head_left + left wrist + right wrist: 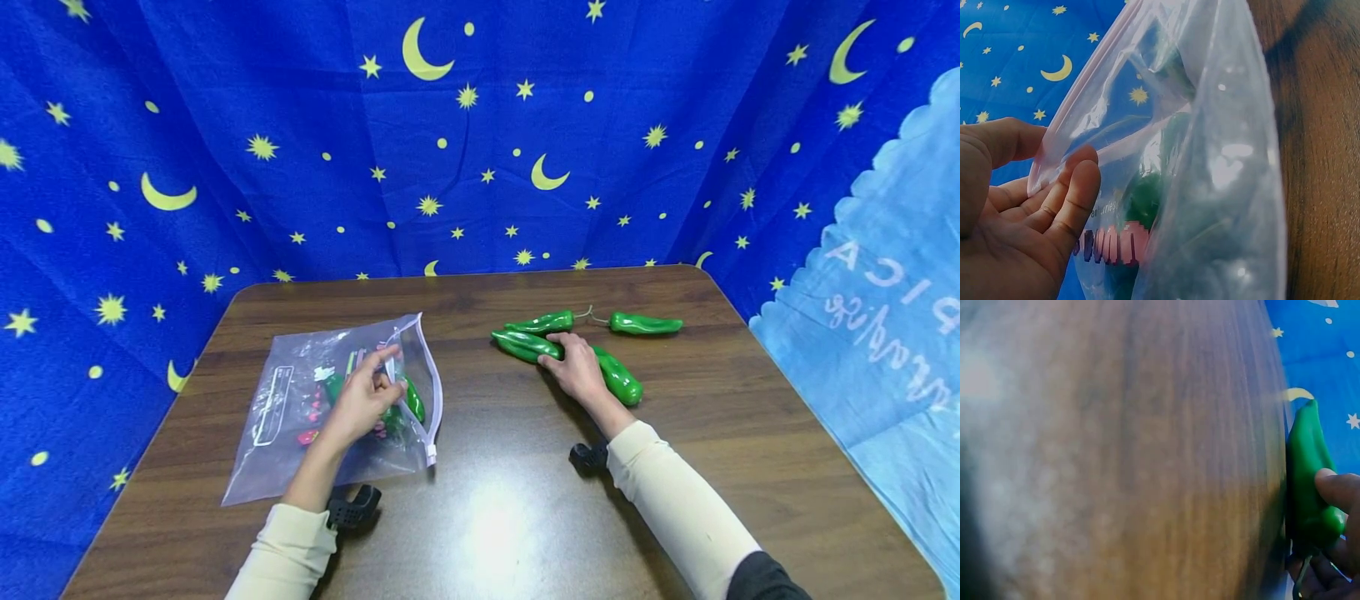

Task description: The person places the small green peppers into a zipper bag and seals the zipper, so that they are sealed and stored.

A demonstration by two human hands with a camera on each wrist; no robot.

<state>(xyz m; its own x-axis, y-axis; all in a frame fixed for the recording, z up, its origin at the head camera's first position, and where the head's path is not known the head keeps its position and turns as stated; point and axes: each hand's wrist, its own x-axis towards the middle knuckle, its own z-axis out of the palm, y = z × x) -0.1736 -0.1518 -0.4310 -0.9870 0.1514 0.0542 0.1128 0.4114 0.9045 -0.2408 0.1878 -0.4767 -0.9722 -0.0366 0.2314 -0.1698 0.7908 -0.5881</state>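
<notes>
A clear zip bag (307, 346) with a pale purple zip edge lies at the left, its mouth facing right. My left hand (363, 400) pinches the upper layer at that mouth between thumb and fingers and holds it raised. Through the film show green peppers (414, 400) inside; the left wrist view has them as blurred green shapes. To the right, my right hand (579, 367) grips a green chili pepper (525, 346), thumb along its side in the right wrist view. Just beside this hand lies a larger green pepper (618, 379), partly covered by it.
Behind the right hand lie two more green peppers, one pointing left (543, 322) and one pointing right (647, 324), stems meeting. All stands on a brown wooden table (495, 467). A blue star-patterned cloth (480, 125) hangs behind the table; a light blue cloth (892, 275) hangs at right.
</notes>
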